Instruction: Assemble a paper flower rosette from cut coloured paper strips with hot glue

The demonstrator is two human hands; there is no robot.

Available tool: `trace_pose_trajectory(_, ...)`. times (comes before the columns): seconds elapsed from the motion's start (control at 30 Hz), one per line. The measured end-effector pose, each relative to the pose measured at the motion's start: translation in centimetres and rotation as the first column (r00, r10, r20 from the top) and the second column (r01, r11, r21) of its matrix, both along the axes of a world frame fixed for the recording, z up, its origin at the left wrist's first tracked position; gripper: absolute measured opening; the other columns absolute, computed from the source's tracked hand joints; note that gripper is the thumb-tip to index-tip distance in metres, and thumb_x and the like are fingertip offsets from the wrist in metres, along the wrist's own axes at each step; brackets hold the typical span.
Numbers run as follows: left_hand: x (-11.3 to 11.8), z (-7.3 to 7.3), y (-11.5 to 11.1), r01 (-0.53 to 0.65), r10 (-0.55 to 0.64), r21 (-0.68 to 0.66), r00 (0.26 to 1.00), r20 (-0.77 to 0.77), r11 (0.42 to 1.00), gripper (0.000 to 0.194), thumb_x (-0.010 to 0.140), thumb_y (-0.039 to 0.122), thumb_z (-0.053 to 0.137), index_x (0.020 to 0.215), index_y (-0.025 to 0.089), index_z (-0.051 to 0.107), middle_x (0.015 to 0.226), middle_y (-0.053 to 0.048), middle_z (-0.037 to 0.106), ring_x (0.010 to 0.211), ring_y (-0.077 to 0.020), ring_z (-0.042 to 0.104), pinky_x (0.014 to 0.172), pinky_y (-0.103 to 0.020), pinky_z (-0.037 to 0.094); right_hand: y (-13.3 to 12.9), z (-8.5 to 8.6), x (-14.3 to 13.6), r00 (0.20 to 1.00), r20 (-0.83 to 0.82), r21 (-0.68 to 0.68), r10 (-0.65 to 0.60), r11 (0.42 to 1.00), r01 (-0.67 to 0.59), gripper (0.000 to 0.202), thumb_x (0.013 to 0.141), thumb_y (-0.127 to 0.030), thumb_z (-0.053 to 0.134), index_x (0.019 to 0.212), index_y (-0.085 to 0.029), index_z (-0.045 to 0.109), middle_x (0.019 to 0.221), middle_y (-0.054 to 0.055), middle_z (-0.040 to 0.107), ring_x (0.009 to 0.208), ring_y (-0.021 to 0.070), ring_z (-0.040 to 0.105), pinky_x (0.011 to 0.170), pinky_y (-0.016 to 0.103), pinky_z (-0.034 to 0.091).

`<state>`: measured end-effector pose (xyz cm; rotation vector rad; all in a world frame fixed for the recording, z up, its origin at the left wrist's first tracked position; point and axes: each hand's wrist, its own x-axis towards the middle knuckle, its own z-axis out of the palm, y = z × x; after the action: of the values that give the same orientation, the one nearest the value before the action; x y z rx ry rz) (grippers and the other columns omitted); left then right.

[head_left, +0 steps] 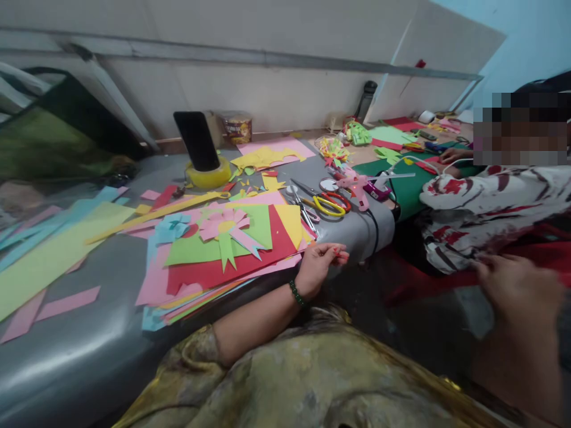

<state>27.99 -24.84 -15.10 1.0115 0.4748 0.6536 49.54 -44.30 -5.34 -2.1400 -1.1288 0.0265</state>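
One phone (197, 141), one bottle (366, 102), one pink rosette (224, 226).

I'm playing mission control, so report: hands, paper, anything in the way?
Left hand apparently pinching something red. Right hand blurred, grip unclear. Paper flower on sheets. Scissors near left hand.

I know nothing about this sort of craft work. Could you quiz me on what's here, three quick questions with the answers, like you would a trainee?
1. True or false: the black phone stands propped up at the yellow tape roll.

2. Multiple choice: what colour is the round centre of the pink paper rosette?
A) Blue
B) Yellow
C) Red

3. Fill in the blank: the green bead bracelet is on the camera wearer's ____ wrist.

Key: 1. True; 2. B; 3. left.
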Motion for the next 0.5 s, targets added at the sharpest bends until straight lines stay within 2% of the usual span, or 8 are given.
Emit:
trace_pose_trajectory(0.07, 0.2, 0.1, -0.4, 0.094, -0.094, -0.093, 0.996, 0.013, 0.991, 0.059, 0.059, 0.066, 0.083, 0.08, 0.012, 0.075, 0.075, -0.01, 0.075, 0.065, -0.0154, 0.066, 0.07, -0.03, 0.054, 0.4, -0.2, -1.7, 0.988, 0.157, 0.083, -0.007, 0.997, -0.006, 0.052, 0.089, -0.067, 0.053, 0.069, -0.025, 0.077, 0.068, 0.012, 0.074, 0.069, 0.0269, 0.071, 0.058, 0.037, 0.054)
trace_pose_trajectory(0.13, 0.2, 0.4, -0.9, 0.191, -0.188, -0.166, 0.982, 0.035, 0.967, 0.06, 0.056, 0.063, 0.087, 0.083, 0.011, 0.076, 0.079, -0.011, 0.075, 0.069, -0.0159, 0.068, 0.073, -0.031, 0.053, 2.1, -1.0, -4.6, 0.951, 0.279, 0.081, 0.136, 0.983, -0.165, 0.047, 0.087, -0.068, 0.058, 0.086, -0.025, 0.079, 0.078, 0.011, 0.075, 0.072, 0.0264, 0.07, 0.062, 0.038, 0.055)
trace_pose_trajectory(0.17, 0.2, 0.7, -1.1, 0.233, -0.228, -0.196, 0.972, 0.048, 0.953, 0.061, 0.055, 0.062, 0.088, 0.084, 0.01, 0.076, 0.081, -0.011, 0.076, 0.07, -0.016, 0.068, 0.074, -0.03, 0.053, 3.3, -1.7, -6.1, 0.922, 0.286, 0.043, 0.263, 0.957, -0.286, 0.048, 0.088, -0.067, 0.057, 0.095, -0.025, 0.079, 0.082, 0.01, 0.074, 0.074, 0.025, 0.069, 0.064, 0.038, 0.055)
trace_pose_trajectory(0.2, 0.1, 0.9, -1.2, 0.267, -0.26, -0.221, 0.964, 0.062, 0.938, 0.061, 0.053, 0.061, 0.089, 0.085, 0.01, 0.076, 0.081, -0.011, 0.076, 0.07, -0.0157, 0.067, 0.075, -0.03, 0.053, 4.4, -2.3, -7.3, 0.903, 0.283, 0.032, 0.324, 0.937, -0.347, 0.048, 0.09, -0.065, 0.057, 0.098, -0.024, 0.078, 0.079, 0.009, 0.073, 0.074, 0.0241, 0.068, 0.064, 0.037, 0.055)
trace_pose_trajectory(0.27, -0.2, 1.3, -1.4, 0.312, -0.301, -0.259, 0.95, 0.083, 0.914, 0.062, 0.052, 0.061, 0.09, 0.083, 0.011, 0.075, 0.08, -0.01, 0.075, 0.071, -0.0152, 0.067, 0.075, -0.029, 0.052, 6.5, -3.6, -9.1, 0.903, 0.285, 0.06, 0.32, 0.935, -0.351, 0.044, 0.092, -0.06, 0.057, 0.089, -0.022, 0.078, 0.074, 0.008, 0.07, 0.072, 0.0234, 0.066, 0.063, 0.036, 0.053)
trace_pose_trajectory(0.37, -0.8, 1.6, -1.6, 0.35, -0.326, -0.31, 0.936, 0.128, 0.884, 0.059, 0.053, 0.062, 0.09, 0.084, 0.014, 0.073, 0.08, -0.007, 0.074, 0.075, -0.0156, 0.069, 0.074, -0.026, 0.051, 8.1, -4.6, -9.9, 0.94, 0.145, 0.116, 0.31, 0.938, -0.327, 0.036, 0.092, -0.049, 0.058, 0.079, -0.021, 0.076, 0.072, 0.008, 0.07, 0.07, 0.022, 0.065, 0.062, 0.034, 0.053)
trace_pose_trajectory(0.43, -1.3, 1.6, -1.6, 0.396, -0.353, -0.338, 0.917, 0.183, 0.854, 0.057, 0.059, 0.06, 0.089, 0.092, 0.018, 0.07, 0.083, -0.005, 0.075, 0.08, -0.0166, 0.071, 0.077, -0.026, 0.051, 8.3, -4.6, -9.8, 0.943, -0.07, 0.139, 0.326, 0.939, -0.314, 0.03, 0.086, -0.048, 0.064, 0.081, -0.022, 0.076, 0.075, 0.007, 0.072, 0.068, 0.0214, 0.066, 0.062, 0.034, 0.054)
trace_pose_trajectory(0.5, -1.6, 1.6, -1.6, 0.46, -0.398, -0.35, 0.886, 0.236, 0.816, 0.053, 0.072, 0.06, 0.081, 0.105, 0.022, 0.066, 0.087, -0.005, 0.076, 0.086, -0.0176, 0.073, 0.081, -0.027, 0.052, 7.8, -4.0, -9.1, 0.896, -0.309, 0.128, 0.319, 0.947, -0.294, 0.03, 0.079, -0.051, 0.07, 0.082, -0.022, 0.076, 0.076, 0.006, 0.074, 0.065, 0.0213, 0.066, 0.06, 0.034, 0.055)
